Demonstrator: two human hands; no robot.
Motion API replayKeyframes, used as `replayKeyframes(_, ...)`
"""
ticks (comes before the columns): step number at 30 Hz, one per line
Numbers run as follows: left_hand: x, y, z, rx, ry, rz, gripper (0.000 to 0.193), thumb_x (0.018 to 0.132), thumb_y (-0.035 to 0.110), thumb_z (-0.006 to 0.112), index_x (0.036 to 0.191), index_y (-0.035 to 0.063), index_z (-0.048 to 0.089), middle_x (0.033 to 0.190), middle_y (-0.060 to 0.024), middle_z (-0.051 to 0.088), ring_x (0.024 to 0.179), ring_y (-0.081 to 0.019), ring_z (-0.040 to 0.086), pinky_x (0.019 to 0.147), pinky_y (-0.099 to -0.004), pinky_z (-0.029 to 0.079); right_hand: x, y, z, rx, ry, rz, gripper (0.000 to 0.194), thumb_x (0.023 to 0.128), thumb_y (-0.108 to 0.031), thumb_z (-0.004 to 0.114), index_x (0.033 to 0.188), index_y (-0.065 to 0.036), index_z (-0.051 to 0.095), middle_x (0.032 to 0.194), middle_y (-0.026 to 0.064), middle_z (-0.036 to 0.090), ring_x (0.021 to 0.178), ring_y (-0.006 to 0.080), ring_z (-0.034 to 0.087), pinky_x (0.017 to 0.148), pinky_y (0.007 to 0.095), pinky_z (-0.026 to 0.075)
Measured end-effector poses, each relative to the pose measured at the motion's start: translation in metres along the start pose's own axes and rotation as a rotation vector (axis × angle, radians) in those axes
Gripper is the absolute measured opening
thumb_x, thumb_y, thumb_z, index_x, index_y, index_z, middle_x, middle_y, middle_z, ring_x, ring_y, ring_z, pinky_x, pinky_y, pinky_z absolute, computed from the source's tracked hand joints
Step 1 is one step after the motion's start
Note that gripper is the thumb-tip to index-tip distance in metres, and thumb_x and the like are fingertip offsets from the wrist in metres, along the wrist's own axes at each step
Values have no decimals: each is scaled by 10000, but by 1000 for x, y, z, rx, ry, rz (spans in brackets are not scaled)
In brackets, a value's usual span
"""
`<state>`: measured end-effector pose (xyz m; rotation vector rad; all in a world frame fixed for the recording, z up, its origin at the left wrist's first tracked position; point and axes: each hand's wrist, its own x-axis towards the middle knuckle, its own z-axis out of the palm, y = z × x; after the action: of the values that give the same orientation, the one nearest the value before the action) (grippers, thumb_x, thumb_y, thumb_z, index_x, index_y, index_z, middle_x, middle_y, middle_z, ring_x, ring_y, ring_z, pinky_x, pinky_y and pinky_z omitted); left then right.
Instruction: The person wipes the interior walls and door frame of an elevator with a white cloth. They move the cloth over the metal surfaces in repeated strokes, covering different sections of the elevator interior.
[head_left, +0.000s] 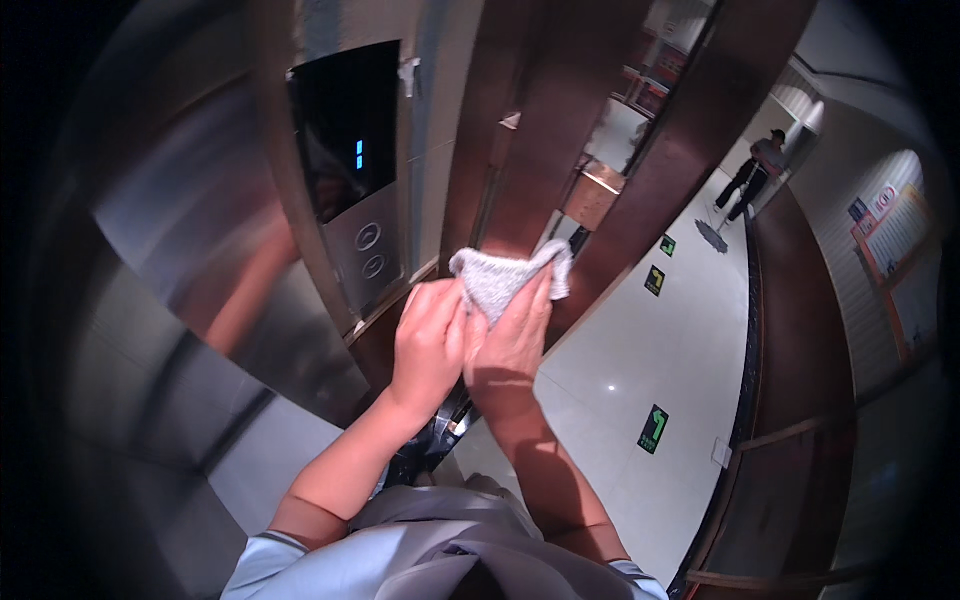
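Observation:
A light grey terry cloth (499, 277) is bunched between my two hands, in front of a dark reddish-brown wall panel (592, 60). My right hand (510, 337) has its fingers extended along the cloth, which folds over the fingertips. Close beside it, my left hand (429, 330) is curled at the cloth's left edge; its fingertips are partly hidden. Left of the hands is an elevator call panel with a black display (349, 127) showing blue lit marks. Two round buttons (369, 236) with up and down arrows sit below the display.
A shiny metal elevator door (225, 247) stands at the left. On the right, a pale tiled corridor floor (615, 345) carries several arrow stickers (654, 429). Far down it, a person (757, 169) holds a mop (711, 235). Framed notices (892, 232) hang on the right wall.

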<state>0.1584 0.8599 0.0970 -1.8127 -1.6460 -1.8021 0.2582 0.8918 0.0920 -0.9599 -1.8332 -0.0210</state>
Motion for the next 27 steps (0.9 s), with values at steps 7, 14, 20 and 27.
replayKeyframes(7, -30, -24, 5, -39, -172, -158, 260, 830, -41, 596, 1070, -78, 691, 989, -222, 686, 935, -385, 646, 849, -435, 529, -49, 9, 21, 13, 1, 99, 809, 912, -100, 678, 1516, 160, 208, 1521, 382, 341, 1347, 509, 465, 1131, 450, 424)
replayKeyframes(14, -50, -42, 11, 22, -213, -211, 169, 806, -14, 636, 961, -33, 700, 861, -189, 663, 771, -346, 665, 701, -404, 527, -85, 16, 23, 104, -149, 213, 758, 906, -35, 632, 1499, 189, 217, 1502, 423, 330, 1373, 551, 408, 1173, 508, 348)
replayKeyframes(20, -54, -51, 5, -32, -353, -384, 179, 783, -35, 667, 960, -34, 643, 908, -200, 644, 853, -383, 666, 762, -419, 529, -94, 8, 7, 310, -183, 273, 802, 884, -96, 691, 1511, 155, 260, 1493, 375, 394, 1399, 506, 393, 1183, 481, 309)
replayKeyframes(27, -58, -46, 0, -127, -343, -468, 194, 761, -89, 684, 886, -14, 556, 855, -134, 587, 727, -255, 610, 686, -329, 505, -114, 3, 3, 376, -88, 301, 515, 979, -87, 628, 1434, 77, 453, 1497, 319, 424, 1374, 436, 458, 1147, 456, 367)
